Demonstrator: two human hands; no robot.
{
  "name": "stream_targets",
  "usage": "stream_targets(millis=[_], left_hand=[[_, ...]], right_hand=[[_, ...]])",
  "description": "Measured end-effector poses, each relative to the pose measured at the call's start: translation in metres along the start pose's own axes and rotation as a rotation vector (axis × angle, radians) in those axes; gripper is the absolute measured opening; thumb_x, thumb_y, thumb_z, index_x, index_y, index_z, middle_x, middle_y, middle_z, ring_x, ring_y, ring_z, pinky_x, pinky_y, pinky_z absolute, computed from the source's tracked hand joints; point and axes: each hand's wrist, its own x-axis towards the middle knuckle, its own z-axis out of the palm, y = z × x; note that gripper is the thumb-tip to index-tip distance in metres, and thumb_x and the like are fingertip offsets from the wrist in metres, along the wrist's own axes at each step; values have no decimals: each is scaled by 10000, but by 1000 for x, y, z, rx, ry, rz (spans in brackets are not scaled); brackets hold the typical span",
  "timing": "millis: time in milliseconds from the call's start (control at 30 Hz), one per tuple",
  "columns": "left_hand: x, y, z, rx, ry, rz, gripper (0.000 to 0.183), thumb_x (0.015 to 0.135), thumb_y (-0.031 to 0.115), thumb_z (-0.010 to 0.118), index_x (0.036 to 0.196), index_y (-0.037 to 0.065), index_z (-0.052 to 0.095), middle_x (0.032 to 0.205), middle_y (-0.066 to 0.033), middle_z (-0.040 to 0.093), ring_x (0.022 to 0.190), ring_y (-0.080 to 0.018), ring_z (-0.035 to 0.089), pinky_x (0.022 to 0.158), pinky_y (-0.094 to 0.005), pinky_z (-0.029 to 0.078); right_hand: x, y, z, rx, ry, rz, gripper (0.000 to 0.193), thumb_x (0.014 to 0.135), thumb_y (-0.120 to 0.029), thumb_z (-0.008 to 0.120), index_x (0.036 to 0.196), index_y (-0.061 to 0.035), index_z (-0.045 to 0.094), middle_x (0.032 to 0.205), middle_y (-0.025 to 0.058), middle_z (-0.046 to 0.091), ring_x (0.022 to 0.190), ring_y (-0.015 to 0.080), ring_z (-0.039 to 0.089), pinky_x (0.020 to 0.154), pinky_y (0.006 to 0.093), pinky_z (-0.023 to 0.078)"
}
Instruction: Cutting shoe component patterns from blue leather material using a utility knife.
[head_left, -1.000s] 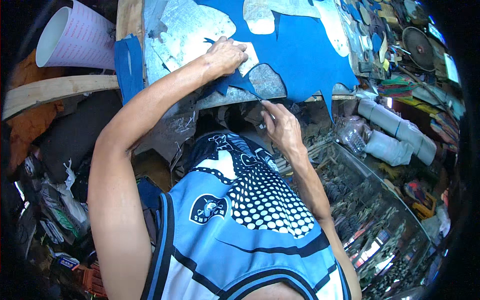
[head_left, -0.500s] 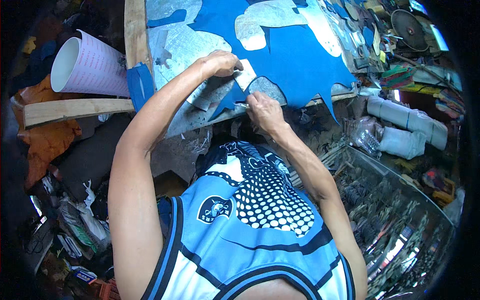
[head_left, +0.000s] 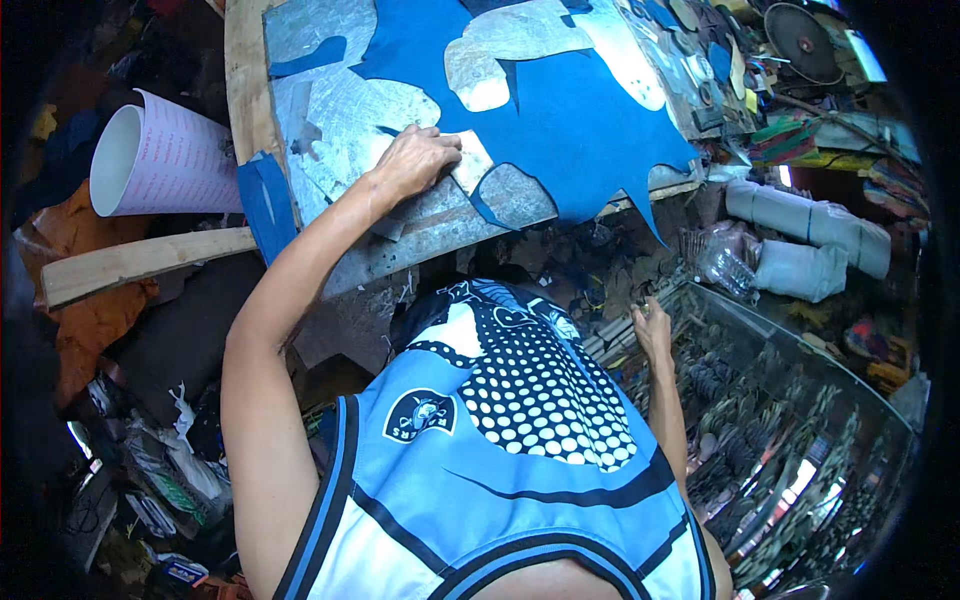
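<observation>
A large blue sheet, leather-like with an irregular outline, lies over the worktable. On its near edge rests a small pale template. My left hand is at the template's left side, fingers curled in, knuckles touching or close to it. A small dark blue sliver shows just beyond this hand; whether the fingers hold it is unclear. My right hand is off the table, lower right, closed with fingers pressed together. Something small may be in it, too small to name.
A larger pale template lies on the blue sheet. A white rolled sheet and a wooden beam stand at the left. At the right are a glass-topped case, wrapped white rolls and a cluttered bench.
My right hand has drawn back from the sheet's near edge, down and right. My left hand has shifted left and down, and the blue flap beside the template no longer shows there.
</observation>
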Motion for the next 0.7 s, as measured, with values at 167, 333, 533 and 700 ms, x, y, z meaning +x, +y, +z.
stream_targets(millis=[167, 333, 533, 700], left_hand=[[13, -7, -10, -37, 17, 91, 243, 767, -18, 595, 957, 78, 714, 1117, -27, 701, 988, -268, 667, 820, -420, 517], [8, 7, -8, -12, 55, 27, 166, 785, 45, 603, 926, 56, 690, 1083, -78, 684, 1021, -280, 653, 826, -441, 504], [-16, 56, -9, 9, 178, -337, 226, 828, 238, 712, 952, 51, 686, 1046, -128, 656, 1034, -318, 609, 851, -475, 455], [-29, 92, -20, 108, 273, -589, 286, 868, 239, 692, 1052, 20, 676, 1081, -156, 645, 1060, -355, 588, 894, -473, 436]], right_hand=[[-26, -6, 11, 149, 4, 163, 428, 932, -310, 629, 1156, 52, 589, 1001, 344, 651, 982, 487, 641, 799, 482, 503], [-45, 49, 55, 194, 53, 199, 500, 921, -322, 655, 1279, -5, 510, 899, 264, 681, 842, 422, 679, 708, 472, 514], [-3, -2, -7, 1002, 21, 468, 514, 972, -123, 584, 1441, -36, 394, 817, 57, 568, 502, 121, 519, 420, 283, 410], [75, -10, -79, 581, 380, -177, 455, 941, -127, 603, 1388, -81, 531, 1013, 81, 658, 874, 218, 659, 758, 385, 532]])
